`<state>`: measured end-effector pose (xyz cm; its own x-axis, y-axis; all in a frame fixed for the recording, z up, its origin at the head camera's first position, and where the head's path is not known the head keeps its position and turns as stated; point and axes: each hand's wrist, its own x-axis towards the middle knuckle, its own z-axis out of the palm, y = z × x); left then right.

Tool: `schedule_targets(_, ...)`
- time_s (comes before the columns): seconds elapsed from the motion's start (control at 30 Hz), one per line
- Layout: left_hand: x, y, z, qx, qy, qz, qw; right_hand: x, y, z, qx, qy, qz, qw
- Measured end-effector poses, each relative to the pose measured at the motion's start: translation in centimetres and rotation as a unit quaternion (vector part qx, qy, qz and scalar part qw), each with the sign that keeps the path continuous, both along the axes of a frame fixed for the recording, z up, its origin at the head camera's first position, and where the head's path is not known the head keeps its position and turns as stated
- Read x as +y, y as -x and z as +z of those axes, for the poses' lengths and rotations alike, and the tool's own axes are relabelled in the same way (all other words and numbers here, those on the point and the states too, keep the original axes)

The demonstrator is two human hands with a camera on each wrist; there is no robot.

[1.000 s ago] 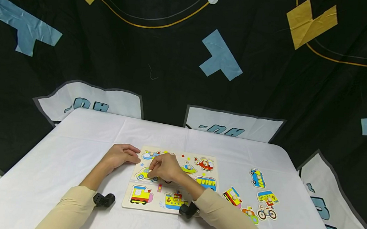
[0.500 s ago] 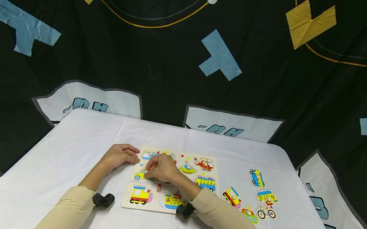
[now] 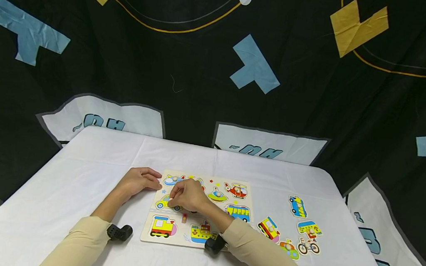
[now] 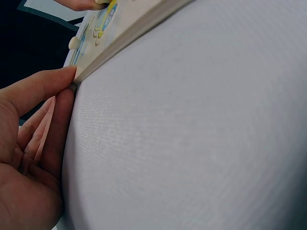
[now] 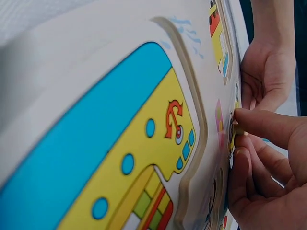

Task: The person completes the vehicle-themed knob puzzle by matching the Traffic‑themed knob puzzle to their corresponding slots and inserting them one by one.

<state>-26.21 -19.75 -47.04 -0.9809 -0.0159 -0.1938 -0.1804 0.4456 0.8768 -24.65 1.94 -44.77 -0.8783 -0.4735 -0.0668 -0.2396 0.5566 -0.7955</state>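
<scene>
A pale puzzle board [image 3: 180,237] with vehicle pictures lies on the white table. My right hand [image 3: 189,196] pinches the small knob of a yellow car puzzle piece [image 3: 162,204] at the board's left middle; the fingers cover part of the car. In the right wrist view, the thumb and finger of the right hand [image 5: 268,163] meet at this knob, low against the board. At the board's left edge is my left hand [image 3: 137,183]. The left wrist view shows the thumb of the left hand [image 4: 29,143] on the board's corner, a finger just below it, pinching the edge.
Right of the board lie loose pieces: a bus [image 3: 298,206], a train [image 3: 268,228], a ship [image 3: 309,229], a bicycle [image 3: 308,246] and an orange-and-green piece [image 3: 289,249]. A black curtain [image 3: 186,85] hangs behind the table [image 3: 94,161].
The right hand has shifted slightly left with the yellow car piece, then stayed nearly still over the last half second. My left hand keeps its place at the board's edge.
</scene>
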Motion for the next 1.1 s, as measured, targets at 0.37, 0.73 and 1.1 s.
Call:
schedule_targets(0.37, -0.2, 0.2, -0.3, -0.002, 0.002, -0.004, 1.0000, 0.1, 0.1, -0.2, -0.008, -0.008, 0.001, 0.9999)
schedule_targets(0.73, -0.1, 0.2, -0.2, -0.007, 0.000, -0.004, 1.0000, 0.6, 0.0, 0.1, -0.010, -0.012, -0.001, 0.9999)
schedule_targets(1.1, 0.0, 0.4, -0.5, -0.002, 0.007, 0.007, 0.9999, 3.1, 0.7, 0.8, 0.009, -0.005, 0.007, 0.9999)
